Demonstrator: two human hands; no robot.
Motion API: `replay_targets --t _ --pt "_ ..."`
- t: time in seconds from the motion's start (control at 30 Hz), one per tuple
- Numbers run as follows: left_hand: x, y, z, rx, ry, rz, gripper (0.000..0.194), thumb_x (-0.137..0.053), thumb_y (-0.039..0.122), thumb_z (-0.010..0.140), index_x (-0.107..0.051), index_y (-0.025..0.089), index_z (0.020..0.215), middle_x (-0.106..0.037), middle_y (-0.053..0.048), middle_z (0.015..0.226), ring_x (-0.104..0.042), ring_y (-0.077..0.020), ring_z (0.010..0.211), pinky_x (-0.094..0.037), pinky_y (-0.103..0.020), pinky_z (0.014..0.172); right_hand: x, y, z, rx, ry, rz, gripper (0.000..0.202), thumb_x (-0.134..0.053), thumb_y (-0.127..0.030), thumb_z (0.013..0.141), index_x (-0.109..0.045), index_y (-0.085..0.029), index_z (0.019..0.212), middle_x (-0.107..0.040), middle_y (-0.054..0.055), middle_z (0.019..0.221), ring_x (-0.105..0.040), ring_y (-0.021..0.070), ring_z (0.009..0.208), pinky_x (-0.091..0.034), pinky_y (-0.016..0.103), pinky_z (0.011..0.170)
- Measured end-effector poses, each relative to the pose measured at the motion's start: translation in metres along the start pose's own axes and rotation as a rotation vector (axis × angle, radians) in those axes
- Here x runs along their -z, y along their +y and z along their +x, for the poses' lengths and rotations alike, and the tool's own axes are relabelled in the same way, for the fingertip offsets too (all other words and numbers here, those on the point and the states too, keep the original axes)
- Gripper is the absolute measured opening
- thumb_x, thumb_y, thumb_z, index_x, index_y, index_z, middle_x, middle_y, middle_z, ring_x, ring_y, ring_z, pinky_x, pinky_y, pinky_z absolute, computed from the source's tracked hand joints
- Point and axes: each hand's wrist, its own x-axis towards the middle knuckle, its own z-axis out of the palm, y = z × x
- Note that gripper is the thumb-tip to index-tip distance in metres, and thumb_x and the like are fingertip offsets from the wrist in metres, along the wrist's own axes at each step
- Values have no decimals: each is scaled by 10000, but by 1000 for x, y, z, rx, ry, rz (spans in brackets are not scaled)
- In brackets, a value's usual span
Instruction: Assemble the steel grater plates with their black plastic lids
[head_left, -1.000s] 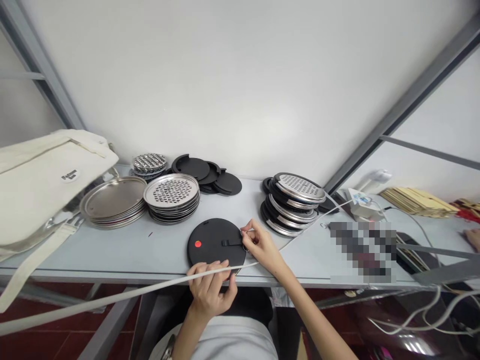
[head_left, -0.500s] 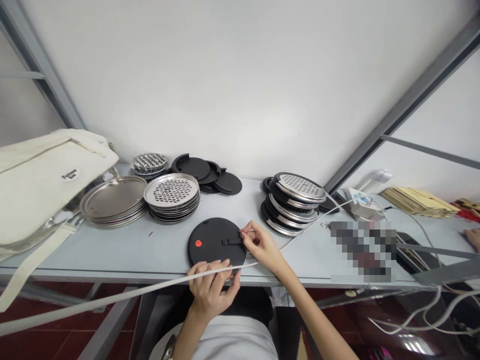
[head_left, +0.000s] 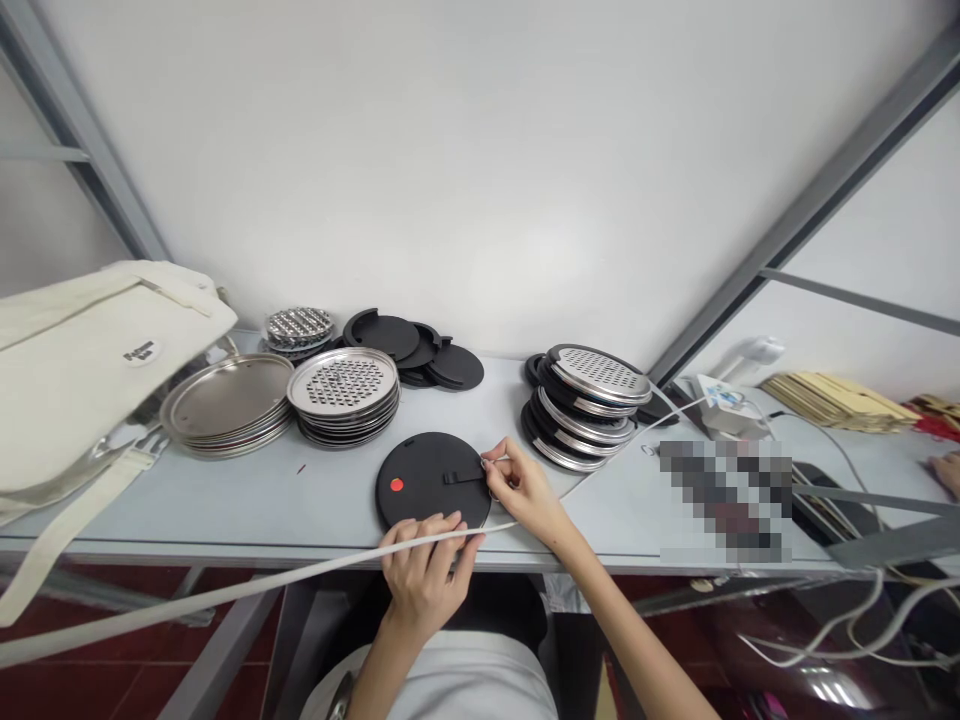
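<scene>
A round black disc with a red dot and a narrow tab on its upper face is held at the front edge of the table. My left hand has its fingers over the near rim, the thumb to the right, gripping the disc. At the right rim, by the end of the tab, the fingertips of my right hand are pinched on what looks like a small metal ring, mostly covered by the fingers. A white cable crosses in front of the left fingers.
Left stand stacked metal plates and perforated grater plates, beside a cream bag. Black round parts lie behind. To the right is a stack of black and metal discs; beyond it are a white box and yellow envelopes.
The left hand has shifted slightly right and upward along the disc's near rim. The tab tilts a little more, and the right hand keeps its pinch almost in place.
</scene>
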Motion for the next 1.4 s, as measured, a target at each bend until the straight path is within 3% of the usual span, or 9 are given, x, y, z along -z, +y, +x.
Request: replay_targets --t 1.4 --pt "1 -3 -1 -47 -8 22 119 -728 280 740 -646 203 781 -678 -24 765 -583 -172 747 -382 -339 830 2 -4 0 -15 32 -33 82 -466 -192 798 -398 -211 838 -361 -105 491 -285 82 454 -253 212 486"
